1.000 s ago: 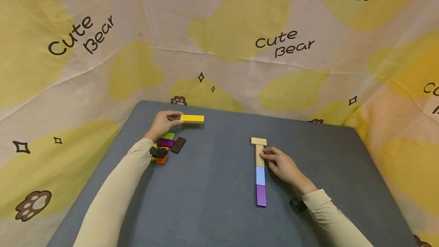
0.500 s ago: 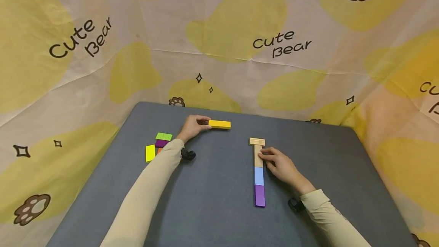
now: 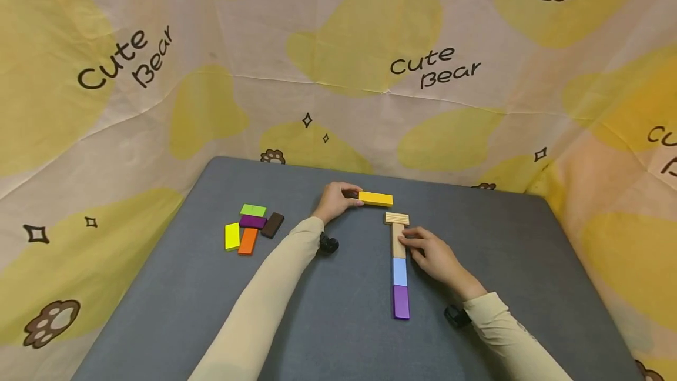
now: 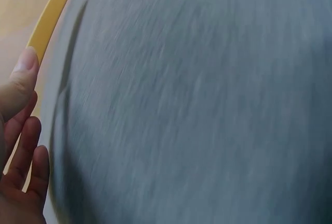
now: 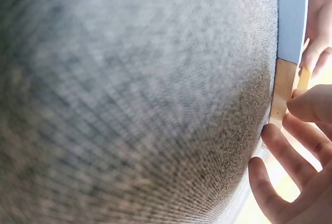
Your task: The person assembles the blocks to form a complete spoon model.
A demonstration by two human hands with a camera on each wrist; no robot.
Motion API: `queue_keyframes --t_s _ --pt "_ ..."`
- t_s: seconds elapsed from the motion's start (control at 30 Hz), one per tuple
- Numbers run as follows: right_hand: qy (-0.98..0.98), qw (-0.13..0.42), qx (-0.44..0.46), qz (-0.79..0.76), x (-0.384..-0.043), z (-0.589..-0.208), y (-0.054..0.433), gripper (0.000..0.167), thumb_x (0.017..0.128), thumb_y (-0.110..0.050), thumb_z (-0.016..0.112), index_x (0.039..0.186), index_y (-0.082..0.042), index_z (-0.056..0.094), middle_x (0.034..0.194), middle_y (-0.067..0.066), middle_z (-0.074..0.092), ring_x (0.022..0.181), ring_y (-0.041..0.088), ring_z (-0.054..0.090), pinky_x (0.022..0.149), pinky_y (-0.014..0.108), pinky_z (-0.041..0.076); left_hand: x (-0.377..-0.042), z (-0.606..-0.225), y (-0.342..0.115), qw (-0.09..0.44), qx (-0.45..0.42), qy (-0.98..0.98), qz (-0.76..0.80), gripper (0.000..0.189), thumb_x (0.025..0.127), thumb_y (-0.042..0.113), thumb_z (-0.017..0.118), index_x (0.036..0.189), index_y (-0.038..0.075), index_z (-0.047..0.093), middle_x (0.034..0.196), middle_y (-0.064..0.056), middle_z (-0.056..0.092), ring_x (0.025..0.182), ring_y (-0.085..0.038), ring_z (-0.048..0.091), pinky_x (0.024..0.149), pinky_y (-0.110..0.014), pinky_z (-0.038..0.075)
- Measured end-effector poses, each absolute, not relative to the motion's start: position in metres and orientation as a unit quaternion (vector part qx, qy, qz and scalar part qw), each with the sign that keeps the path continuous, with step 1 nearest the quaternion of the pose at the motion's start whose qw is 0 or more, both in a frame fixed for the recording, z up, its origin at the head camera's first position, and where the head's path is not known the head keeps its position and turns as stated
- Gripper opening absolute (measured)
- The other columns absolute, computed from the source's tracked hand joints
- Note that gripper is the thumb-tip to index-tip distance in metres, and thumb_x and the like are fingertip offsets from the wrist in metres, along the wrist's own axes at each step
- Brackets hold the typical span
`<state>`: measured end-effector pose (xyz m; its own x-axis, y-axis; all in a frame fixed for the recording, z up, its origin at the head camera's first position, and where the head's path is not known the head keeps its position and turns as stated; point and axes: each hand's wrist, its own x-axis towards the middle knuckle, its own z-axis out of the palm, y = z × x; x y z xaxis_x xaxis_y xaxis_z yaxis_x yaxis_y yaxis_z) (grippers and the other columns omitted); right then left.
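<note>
My left hand (image 3: 338, 201) pinches one end of a yellow block (image 3: 376, 199) between thumb and fingers, holding it level above the far part of the table. In the left wrist view, the yellow block (image 4: 51, 19) sticks out past the thumb. A row of blocks lies end to end: purple (image 3: 401, 302), light blue (image 3: 399, 271), then plain wood (image 3: 398, 246). Across its far end sits a striped wooden piece (image 3: 396, 218). The fingertips of my right hand (image 3: 435, 256) touch the plain wooden block's right side, fingers loosely bent.
On the left of the grey table (image 3: 338, 322) lie loose blocks: green (image 3: 253, 210), dark purple (image 3: 252, 221), dark brown (image 3: 272, 225), yellow (image 3: 232, 237) and orange (image 3: 247, 242). A patterned cloth (image 3: 338, 75) hangs behind the table's far edge.
My left hand has carried the yellow block rightward from near the loose blocks to just beyond the row's far end. The right hand and the row have stayed in place.
</note>
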<state>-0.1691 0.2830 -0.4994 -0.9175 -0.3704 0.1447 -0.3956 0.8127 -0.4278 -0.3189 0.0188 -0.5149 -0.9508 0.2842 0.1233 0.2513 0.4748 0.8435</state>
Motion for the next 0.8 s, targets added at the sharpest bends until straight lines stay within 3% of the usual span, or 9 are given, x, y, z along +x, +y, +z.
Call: queue_keyframes --t_s 0.4,0.8 --pt "-0.954 0.028 0.2 0.223 -0.172 -0.502 0.285 0.038 0.094 -0.006 0.063 0.131 -0.012 0.066 0.131 0.008 0.062 0.123 0.031 0.06 0.095 0.053 0.053 -0.311 -0.516 0.064 0.023 0.171 0.856 0.487 0.032 0.078 0.022 0.083 0.11 0.016 0.077 0.107 -0.003 0.077 0.098 -0.017 0.071 0.088 -0.031 0.056" --pt "-0.954 0.019 0.196 0.226 -0.174 -0.503 0.285 0.038 0.095 -0.007 0.062 0.132 -0.013 0.065 0.131 0.007 0.062 0.121 0.029 0.061 0.095 0.051 0.053 -0.312 -0.522 0.071 0.03 0.182 0.863 0.47 0.031 0.079 0.023 0.082 0.109 0.016 0.077 0.104 -0.003 0.077 0.097 -0.017 0.07 0.088 -0.031 0.056"
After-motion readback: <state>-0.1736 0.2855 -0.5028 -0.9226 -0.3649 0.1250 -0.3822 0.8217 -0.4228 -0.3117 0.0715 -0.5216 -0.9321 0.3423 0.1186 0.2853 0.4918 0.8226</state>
